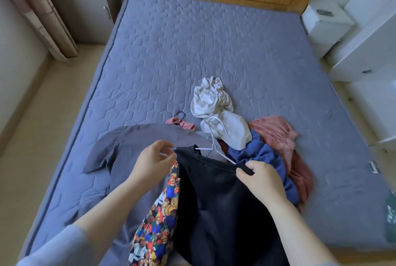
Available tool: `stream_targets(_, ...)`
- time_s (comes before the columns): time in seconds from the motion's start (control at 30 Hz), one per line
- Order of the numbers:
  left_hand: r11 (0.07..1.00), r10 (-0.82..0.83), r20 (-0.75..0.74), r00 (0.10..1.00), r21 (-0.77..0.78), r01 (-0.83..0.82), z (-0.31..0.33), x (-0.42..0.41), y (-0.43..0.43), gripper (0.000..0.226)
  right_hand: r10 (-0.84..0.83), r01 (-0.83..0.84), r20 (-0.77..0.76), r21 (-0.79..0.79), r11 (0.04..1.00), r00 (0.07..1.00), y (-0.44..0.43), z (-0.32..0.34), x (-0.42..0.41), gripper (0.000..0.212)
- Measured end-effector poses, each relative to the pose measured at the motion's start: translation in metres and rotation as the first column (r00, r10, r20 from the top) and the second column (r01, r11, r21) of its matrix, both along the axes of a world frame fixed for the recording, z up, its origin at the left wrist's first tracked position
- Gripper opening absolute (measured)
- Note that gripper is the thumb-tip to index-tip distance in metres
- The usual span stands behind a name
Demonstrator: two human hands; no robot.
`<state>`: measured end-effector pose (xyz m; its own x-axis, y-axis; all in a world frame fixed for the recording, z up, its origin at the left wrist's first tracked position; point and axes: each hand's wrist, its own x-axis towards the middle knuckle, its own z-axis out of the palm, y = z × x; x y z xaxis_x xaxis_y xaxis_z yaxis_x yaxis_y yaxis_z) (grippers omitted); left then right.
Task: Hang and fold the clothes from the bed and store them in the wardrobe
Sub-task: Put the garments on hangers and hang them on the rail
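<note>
Holds black top (225, 212) up over near part of bed (192, 51). Pinches top's right shoulder with right hand (261, 180), fingers curled tight on cloth. Grips left tip of white hanger (216, 150) with left hand (154, 160), thumb and fingers narrowly closed round it. Keeps hanger partly inside neckline, hook pointing far. Around top, on bed: bear-print cloth (158, 212) touching its left edge, grey shirt (128, 152) spread left, white garment (216, 111) just beyond hook, blue garment (263, 156) and pink garment (282, 137) heaped together right.
</note>
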<state>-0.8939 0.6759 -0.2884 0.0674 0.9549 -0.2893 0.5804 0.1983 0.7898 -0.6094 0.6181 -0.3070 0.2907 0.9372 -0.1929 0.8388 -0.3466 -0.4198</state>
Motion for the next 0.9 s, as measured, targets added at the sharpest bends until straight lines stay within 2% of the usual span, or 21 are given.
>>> stream_targets(0.5, 0.988, 0.120, -0.071, 0.990, -0.093, -0.126, -0.128, 0.043, 0.103, 0.016, 0.118, -0.114, 0.058, -0.063, 0.991, 0.991, 0.103, -0.126, 0.047, 0.043)
stream_targets(0.63, 0.981, 0.139, -0.090, 0.986, -0.126, -0.149, -0.167, 0.055, 0.137, 0.018, 0.077, -0.069, 0.149, -0.063, 0.996, 0.986, 0.126, -0.167, 0.063, 0.042)
stream_targets(0.73, 0.980, 0.107, -0.117, 0.987, -0.155, -0.124, -0.199, 0.064, 0.156, 0.019, 0.042, -0.035, 0.090, -0.084, 0.996, 0.995, 0.146, -0.200, 0.074, 0.031)
stream_targets(0.9, 0.974, 0.083, -0.192, 0.978, -0.192, -0.120, -0.251, 0.078, 0.183, 0.028, 0.035, -0.029, 0.080, -0.079, 0.996, 0.996, 0.162, -0.253, 0.081, 0.028)
